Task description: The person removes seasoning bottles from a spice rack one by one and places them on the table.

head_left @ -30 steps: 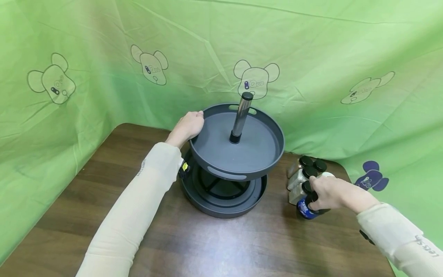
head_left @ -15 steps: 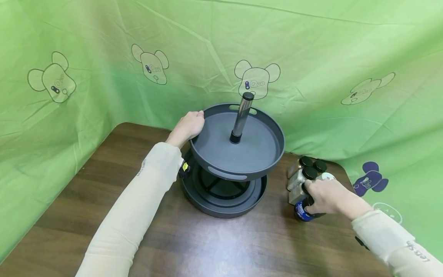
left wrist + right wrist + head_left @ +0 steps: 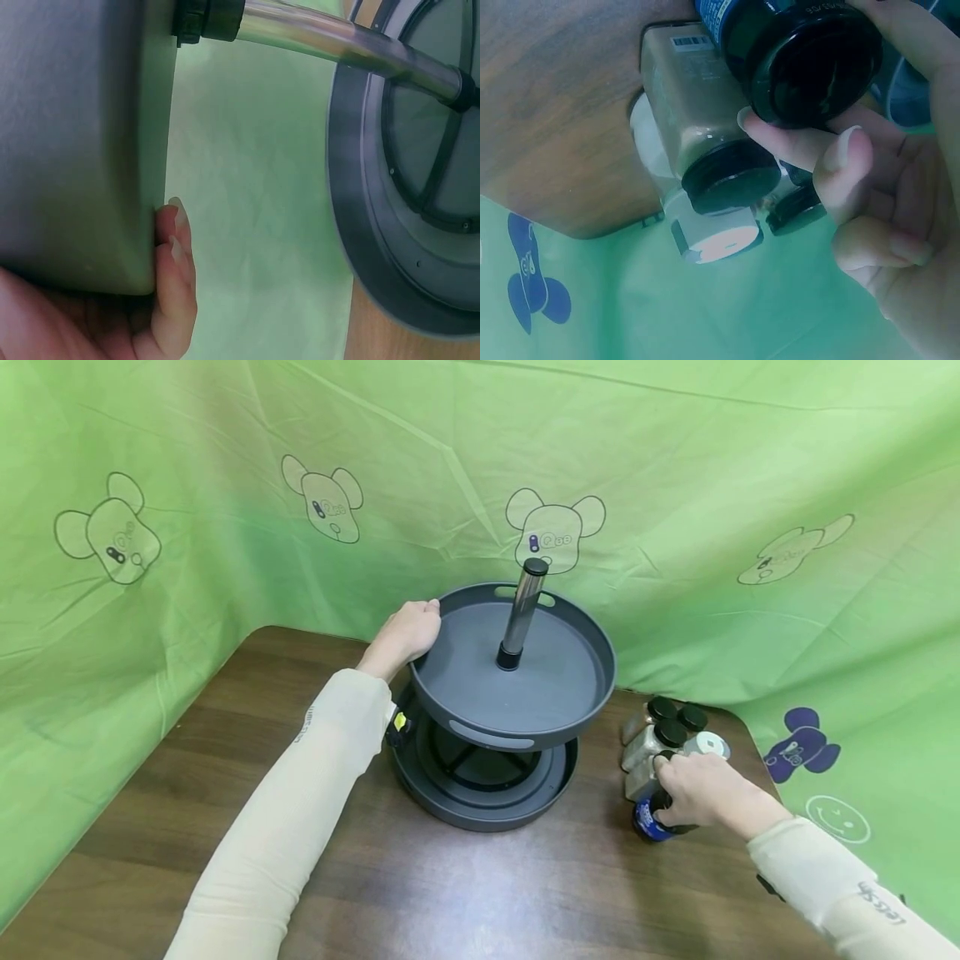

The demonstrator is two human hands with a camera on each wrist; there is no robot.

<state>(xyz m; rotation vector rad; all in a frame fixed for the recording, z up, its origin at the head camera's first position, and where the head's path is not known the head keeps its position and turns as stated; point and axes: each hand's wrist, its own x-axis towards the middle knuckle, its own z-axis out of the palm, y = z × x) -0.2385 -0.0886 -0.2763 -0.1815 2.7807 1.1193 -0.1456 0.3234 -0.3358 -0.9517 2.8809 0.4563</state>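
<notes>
My left hand (image 3: 405,633) grips the left rim of the upper tray (image 3: 547,697) of a grey two-tier tray stand. In the left wrist view its fingertips (image 3: 174,277) curl under that tray. A shiny post (image 3: 521,614) rises through the middle, and the lower tray (image 3: 480,818) lies on the table. At the right, my right hand (image 3: 701,789) holds a blue-labelled jar (image 3: 647,823) by its black lid (image 3: 814,64), thumb and fingers around it. The jar stands close beside a square spice bottle (image 3: 697,97) with a black cap.
Several more spice bottles crowd behind the jar, among them one with a white cap (image 3: 707,744) and a black-capped one (image 3: 662,708). Green cloth (image 3: 660,485) hangs around the back and sides of the wooden table (image 3: 360,877).
My right hand has shifted a little left and nearer with the jar, showing more of the white-capped bottle behind it. My left hand and the tray stand have stayed in place.
</notes>
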